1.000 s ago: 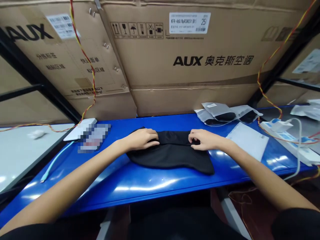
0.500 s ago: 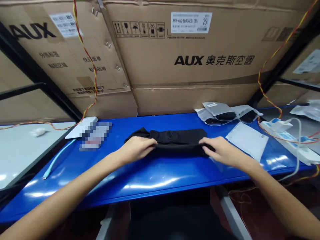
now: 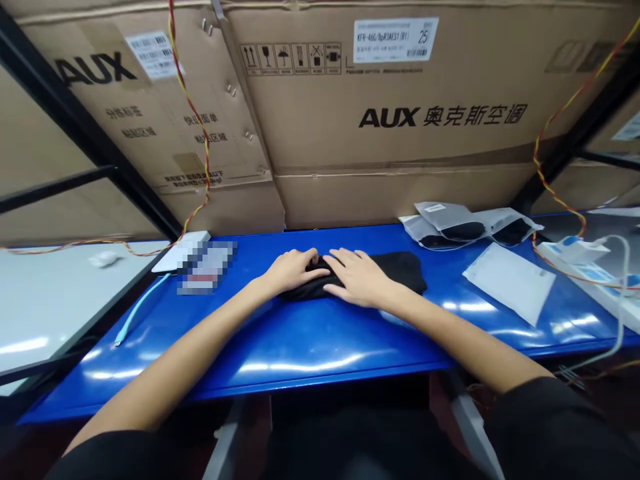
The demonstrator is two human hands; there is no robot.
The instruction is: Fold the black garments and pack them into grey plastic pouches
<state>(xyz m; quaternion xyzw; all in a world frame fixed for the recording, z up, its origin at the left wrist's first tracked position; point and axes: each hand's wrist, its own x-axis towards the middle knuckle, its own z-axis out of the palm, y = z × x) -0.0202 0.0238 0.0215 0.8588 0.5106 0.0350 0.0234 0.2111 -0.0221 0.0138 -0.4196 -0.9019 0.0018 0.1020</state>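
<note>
**Grip on a folded black cloth [image 3: 400,272]: left hand [image 3: 293,272] curled, right hand [image 3: 359,277] flat**

The left hand's fingers curl over the cloth's left end, though the head view cannot show whether they pinch it or only rest on it. The right hand lies palm-down and open, its fingers spread across the top of the bundle. The two hands sit just beside each other, with neither plainly clamped on the cloth. The bundle forms a low, narrow shape near the rear edge of the glossy blue bench [image 3: 320,343], about midway along it.

The step in hand looks like pressing and smoothing the folded cloth. The next move seems to call for squaring its loose end into an even fold.

The hands cover much of the cloth's left half, so its layers and edges are hard to make out. Toward the bench's rear right corner lie grey plastic pouches [image 3: 450,225] with dark contents that cannot be identified, and a white paper sheet [image 3: 507,283] sits in front of them. Toward the left end, a flat pixelated item [image 3: 207,267] is unreadable. It lies beside a white pad [image 3: 180,252], and a pale blue cable [image 3: 140,310] trails toward the front edge.
</note>
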